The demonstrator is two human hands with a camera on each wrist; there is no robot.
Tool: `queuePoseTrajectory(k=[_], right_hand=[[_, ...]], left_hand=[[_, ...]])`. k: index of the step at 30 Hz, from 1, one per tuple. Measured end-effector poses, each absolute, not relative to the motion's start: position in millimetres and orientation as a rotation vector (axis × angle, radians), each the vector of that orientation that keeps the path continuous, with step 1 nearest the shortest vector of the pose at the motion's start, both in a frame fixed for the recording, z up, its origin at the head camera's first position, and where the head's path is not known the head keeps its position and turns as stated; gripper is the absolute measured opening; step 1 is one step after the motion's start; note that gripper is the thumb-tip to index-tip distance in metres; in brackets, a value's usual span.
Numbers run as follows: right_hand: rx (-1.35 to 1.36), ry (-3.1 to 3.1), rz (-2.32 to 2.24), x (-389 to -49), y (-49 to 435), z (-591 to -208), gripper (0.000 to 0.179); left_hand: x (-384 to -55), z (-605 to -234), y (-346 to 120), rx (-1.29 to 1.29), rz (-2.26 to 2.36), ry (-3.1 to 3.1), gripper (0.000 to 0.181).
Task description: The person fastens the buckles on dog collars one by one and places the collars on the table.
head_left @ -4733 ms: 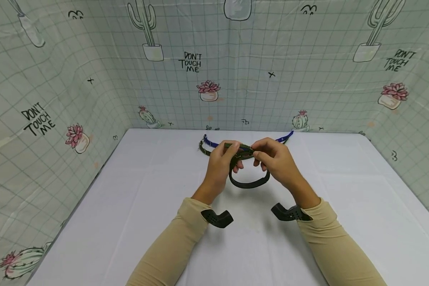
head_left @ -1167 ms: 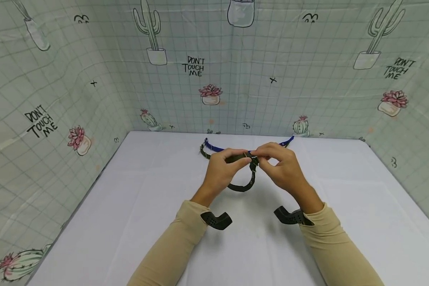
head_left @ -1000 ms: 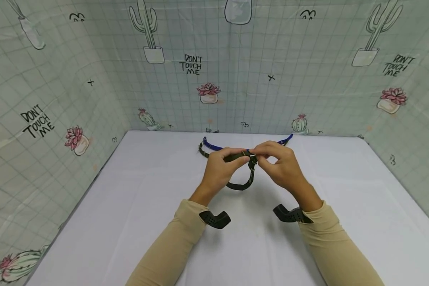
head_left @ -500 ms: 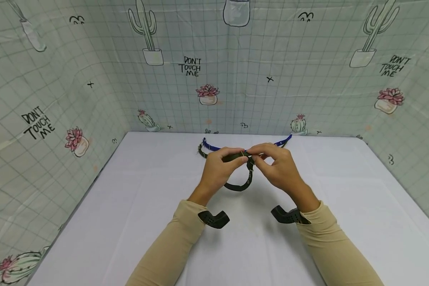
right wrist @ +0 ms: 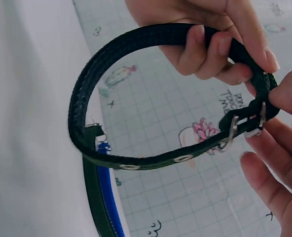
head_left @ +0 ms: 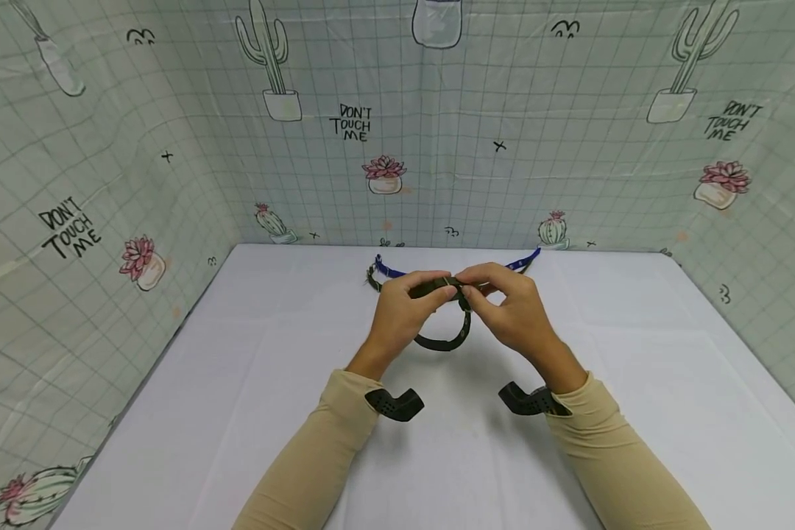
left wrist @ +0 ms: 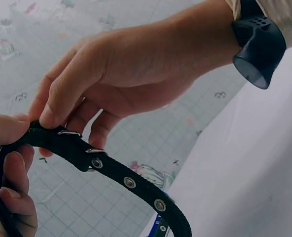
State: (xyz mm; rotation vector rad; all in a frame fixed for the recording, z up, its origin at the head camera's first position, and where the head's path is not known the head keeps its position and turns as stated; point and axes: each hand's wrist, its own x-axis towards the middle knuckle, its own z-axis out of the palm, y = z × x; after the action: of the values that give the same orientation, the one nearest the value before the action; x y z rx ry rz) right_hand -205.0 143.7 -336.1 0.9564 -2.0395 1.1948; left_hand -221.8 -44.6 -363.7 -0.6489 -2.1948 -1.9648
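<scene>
A dark green-black pet collar with metal eyelets and buckle hardware is held up above the table as a loop. My left hand grips the band, its fingers curled around it in the right wrist view. With thumb and forefinger, my right hand pinches the collar beside the left fingertips. A metal buckle shows close to the right fingers in the right wrist view. The strap runs through the metal there, but fingers partly cover where it ends. Several eyelets line the band in the left wrist view.
Behind the hands, blue and green straps lie near the far edge of the white table, partly hidden by the hands. A cactus-print cloth stands around the table's back and sides. Each wrist wears a black camera mount.
Since the earliest frame, the collar has turned, so its loop hangs nearer the left hand. Both hands have shifted their hold, fingertips now close together. Over the last second they drift slightly left.
</scene>
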Motion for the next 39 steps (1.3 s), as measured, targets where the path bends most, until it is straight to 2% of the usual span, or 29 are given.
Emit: queuePoseTrajectory(k=[21, 32, 39], right_hand=[[0.918, -2.041, 1.270, -203.1, 136.5, -343.5, 0.022], [0.929, -2.136, 1.304, -227.8, 144.6, -372.7, 0.037], [0.774, -2.390, 1.266, -226.7, 142.1, -372.6, 0.040]], left_hand=[[-226.2, -364.4, -48.4, -0.613, -2.122, -2.057, 0.035], [-227.9, -365.9, -55.0, -0.427, -2.264, -2.000, 0.027], [-228.0, -364.0, -65.3, -0.301, -2.430, -1.879, 0.023]])
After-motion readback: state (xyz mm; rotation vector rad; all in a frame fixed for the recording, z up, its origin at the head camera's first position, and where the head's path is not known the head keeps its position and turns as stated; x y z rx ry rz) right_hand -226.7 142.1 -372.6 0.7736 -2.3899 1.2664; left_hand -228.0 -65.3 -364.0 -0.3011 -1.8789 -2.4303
